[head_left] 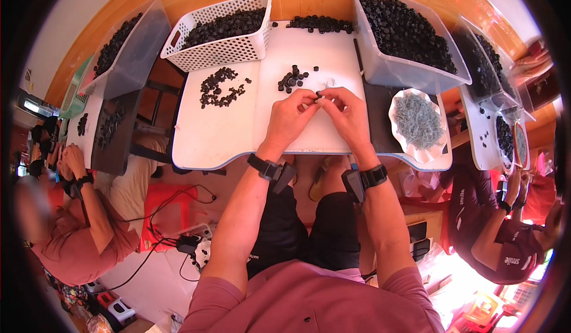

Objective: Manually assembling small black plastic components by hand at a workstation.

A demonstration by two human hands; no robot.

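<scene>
My left hand (290, 119) and my right hand (346, 117) meet over the white table (229, 133), fingertips pinched together. Between them is a small black round part (319, 94), mostly covered by the fingers. Just beyond the hands lies a loose cluster of small black parts (290, 80). A few thin pale pins (329, 83) rest on the table beside it. Further left, a wider scatter of small black pieces (219, 89) is spread on the tabletop. To the right, a white scalloped dish (395, 129) holds a heap of thin grey metal pins (420, 122).
A white perforated basket (223, 57) and a clear plastic bin (410, 78), both full of black parts, stand at the back. Between them lies a row of black parts (320, 23). Co-workers sit left (89, 232) and right (493, 238). Cables (156, 229) hang by a red stool (172, 208).
</scene>
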